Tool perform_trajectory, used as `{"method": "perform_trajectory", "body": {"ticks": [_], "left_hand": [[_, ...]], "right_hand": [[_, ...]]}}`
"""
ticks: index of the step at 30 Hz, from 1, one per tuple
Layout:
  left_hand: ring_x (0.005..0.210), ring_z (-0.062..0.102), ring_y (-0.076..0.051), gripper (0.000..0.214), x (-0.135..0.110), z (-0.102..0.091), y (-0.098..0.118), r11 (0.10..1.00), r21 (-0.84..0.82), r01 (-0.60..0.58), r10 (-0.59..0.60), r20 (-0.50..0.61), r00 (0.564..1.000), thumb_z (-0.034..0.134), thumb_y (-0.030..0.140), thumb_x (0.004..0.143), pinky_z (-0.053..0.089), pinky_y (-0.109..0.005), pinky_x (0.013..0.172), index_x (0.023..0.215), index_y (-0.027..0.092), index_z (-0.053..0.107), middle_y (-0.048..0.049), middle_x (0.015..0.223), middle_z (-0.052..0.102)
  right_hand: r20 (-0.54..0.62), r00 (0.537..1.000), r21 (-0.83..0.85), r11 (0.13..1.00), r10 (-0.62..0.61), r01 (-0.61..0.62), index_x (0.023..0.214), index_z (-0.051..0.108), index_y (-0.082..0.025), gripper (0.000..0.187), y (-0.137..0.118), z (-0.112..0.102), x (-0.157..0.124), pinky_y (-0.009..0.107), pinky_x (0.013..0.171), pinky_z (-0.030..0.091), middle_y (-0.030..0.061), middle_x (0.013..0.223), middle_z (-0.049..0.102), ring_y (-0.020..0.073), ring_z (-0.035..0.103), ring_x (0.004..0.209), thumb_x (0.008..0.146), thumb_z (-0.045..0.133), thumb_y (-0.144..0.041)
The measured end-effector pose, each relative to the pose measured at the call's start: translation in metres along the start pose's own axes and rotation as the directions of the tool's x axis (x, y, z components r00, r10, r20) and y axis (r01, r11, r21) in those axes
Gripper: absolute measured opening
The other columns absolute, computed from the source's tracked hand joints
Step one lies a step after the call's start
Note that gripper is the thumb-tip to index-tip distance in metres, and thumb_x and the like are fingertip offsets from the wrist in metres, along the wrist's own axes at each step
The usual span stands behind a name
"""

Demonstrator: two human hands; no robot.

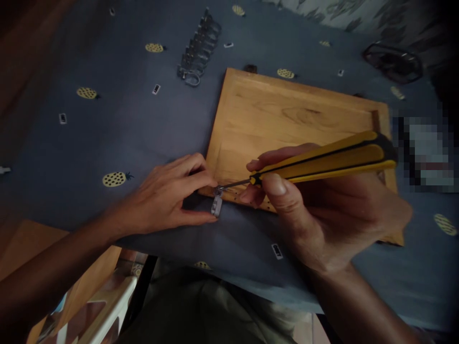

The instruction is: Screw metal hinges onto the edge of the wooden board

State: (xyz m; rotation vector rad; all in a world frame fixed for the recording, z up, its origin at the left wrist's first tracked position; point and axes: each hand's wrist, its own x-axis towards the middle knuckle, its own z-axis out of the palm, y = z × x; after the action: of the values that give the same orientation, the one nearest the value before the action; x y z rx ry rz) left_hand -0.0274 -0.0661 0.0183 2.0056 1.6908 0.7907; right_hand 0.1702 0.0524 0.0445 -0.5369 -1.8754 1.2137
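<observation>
My right hand (322,215) is closed around a yellow and black screwdriver (330,157), handle toward the right. Its thin shaft points left, and the tip meets a small silver metal fitting (216,204) at the near left corner of a framed wooden panel (272,114). Thumb and fingers of my left hand (172,193) pinch around that fitting, index finger by the panel's edge and thumb below. Small dark holes run along the panel's near edge, partly covered by my right hand. Exactly how the fitting sits against the wood is too small to tell.
A row of several metal clip-like pieces with loops (200,48) lies beyond the panel. A dark oval object (393,62) lies at the far right, with a blurred-out item (428,150) nearer. Beneath is a blue pineapple-print tablecloth (118,134). A white chair-like frame (111,310) stands below left.
</observation>
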Motion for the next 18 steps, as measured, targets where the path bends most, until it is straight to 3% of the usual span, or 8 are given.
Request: {"method": "perform_trajectory", "body": {"ticks": [4,10,18], "left_hand": [[0.100,0.065,-0.022,0.028,0.0003,0.0005,0.0000,1.000,0.000,0.002,-0.002,0.002,1.000,0.075,0.042,0.098,0.052,-0.034,0.078,0.116,0.022,0.069,-0.0060,0.111,0.063],[0.099,0.065,-0.021,0.025,0.0011,-0.0009,0.0014,1.000,0.001,-0.003,0.003,0.007,1.000,0.074,0.042,0.099,0.050,-0.031,0.077,0.113,0.020,0.071,-0.0052,0.110,0.063],[0.102,0.066,-0.022,0.027,0.0013,0.0004,0.0006,1.000,-0.005,0.006,-0.006,0.015,1.000,0.075,0.042,0.099,0.052,-0.032,0.081,0.115,0.021,0.070,-0.0061,0.112,0.063]], "right_hand": [[0.061,0.998,-0.011,1.000,0.016,-0.016,0.104,0.083,-0.031,0.016,-0.0012,-0.0025,0.0015,0.028,0.057,0.063,-0.0024,0.101,0.082,0.0164,0.077,0.069,0.091,0.082,-0.023],[0.139,0.990,-0.176,0.984,0.010,0.015,0.099,0.083,-0.030,0.008,-0.0059,-0.0073,0.0032,0.028,0.055,0.059,-0.0015,0.102,0.084,0.0140,0.075,0.063,0.095,0.078,-0.024],[0.167,0.986,-0.091,0.996,0.018,-0.003,0.100,0.083,-0.033,0.008,-0.0066,-0.0086,0.0044,0.031,0.056,0.062,-0.0009,0.107,0.083,0.0180,0.077,0.068,0.093,0.081,-0.029]]}}
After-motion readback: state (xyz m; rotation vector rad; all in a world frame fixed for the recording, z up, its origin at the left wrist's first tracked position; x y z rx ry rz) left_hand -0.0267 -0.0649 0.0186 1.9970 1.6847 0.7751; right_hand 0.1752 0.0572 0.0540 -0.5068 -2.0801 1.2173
